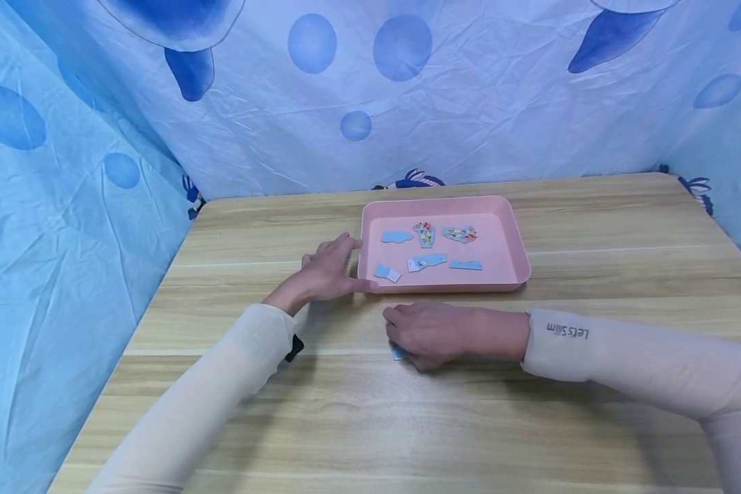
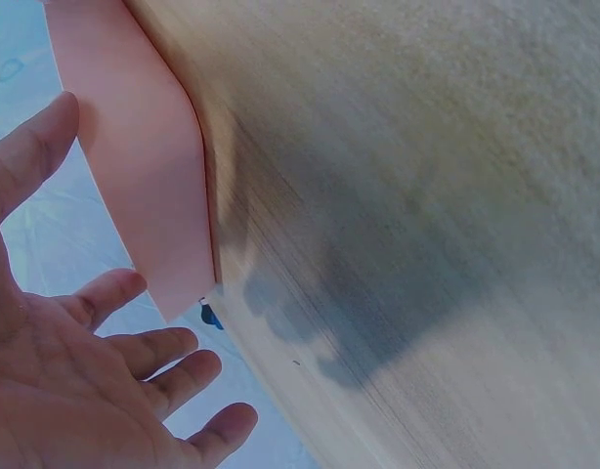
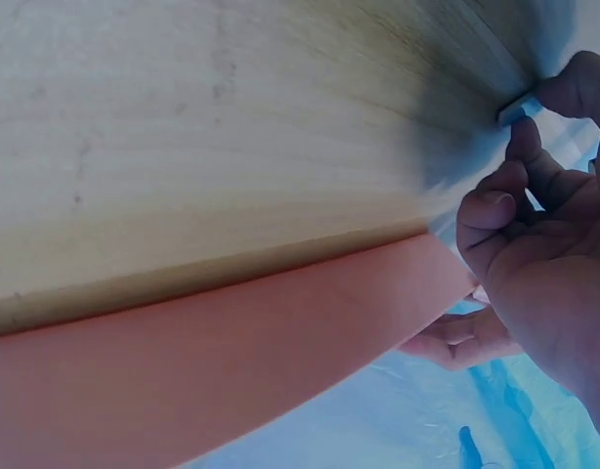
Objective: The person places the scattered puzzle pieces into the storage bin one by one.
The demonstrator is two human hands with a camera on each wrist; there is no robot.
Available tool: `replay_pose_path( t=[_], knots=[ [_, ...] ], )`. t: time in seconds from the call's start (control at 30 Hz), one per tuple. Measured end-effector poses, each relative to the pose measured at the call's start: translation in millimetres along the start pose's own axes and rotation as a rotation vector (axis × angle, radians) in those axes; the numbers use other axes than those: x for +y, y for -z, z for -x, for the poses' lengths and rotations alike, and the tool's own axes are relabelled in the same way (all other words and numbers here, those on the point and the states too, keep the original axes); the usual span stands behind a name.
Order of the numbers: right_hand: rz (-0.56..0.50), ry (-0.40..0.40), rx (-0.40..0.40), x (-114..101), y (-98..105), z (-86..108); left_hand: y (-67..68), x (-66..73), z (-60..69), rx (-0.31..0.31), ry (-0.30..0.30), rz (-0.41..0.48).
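A pink tray (image 1: 519, 261) holds several flat light-blue puzzle pieces (image 1: 397, 237), two of them with multicoloured patches. At the tray's left end is my left hand (image 1: 330, 269), its fingers spread and the thumb at the near left corner. The left wrist view shows its fingertips along the tray's pink wall (image 2: 144, 166). In front of the tray, low over the table, my right hand (image 1: 429, 335) pinches a small blue puzzle piece (image 3: 518, 109) between thumb and index finger. Most of that piece is hidden in the head view; only a blue corner (image 1: 398, 353) shows.
The tray stands on a light wood-grain table (image 1: 346, 425). Behind the table hangs a blue sheet (image 1: 272, 130) printed with circles and sea animals, and it continues down the left and right sides.
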State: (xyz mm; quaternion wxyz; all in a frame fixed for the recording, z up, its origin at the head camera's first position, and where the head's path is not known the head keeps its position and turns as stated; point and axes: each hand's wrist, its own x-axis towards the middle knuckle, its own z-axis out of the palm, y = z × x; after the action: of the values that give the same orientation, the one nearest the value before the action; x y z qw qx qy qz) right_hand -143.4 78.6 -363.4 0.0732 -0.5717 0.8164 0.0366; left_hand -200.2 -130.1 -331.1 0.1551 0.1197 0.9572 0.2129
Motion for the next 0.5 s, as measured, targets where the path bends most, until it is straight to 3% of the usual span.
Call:
replay_pose_path(
  t=[0.17, 0.5],
  knots=[
    [0.036, 0.002, -0.005, -1.5, 2.6, -0.1, -0.3, -0.2, 0.6, -0.002, 0.002, 0.004],
    [-0.010, -0.038, -0.011, 7.8, 2.8, 10.3, 0.6, 0.4, 1.5, -0.011, 0.007, 0.020]
  ],
)
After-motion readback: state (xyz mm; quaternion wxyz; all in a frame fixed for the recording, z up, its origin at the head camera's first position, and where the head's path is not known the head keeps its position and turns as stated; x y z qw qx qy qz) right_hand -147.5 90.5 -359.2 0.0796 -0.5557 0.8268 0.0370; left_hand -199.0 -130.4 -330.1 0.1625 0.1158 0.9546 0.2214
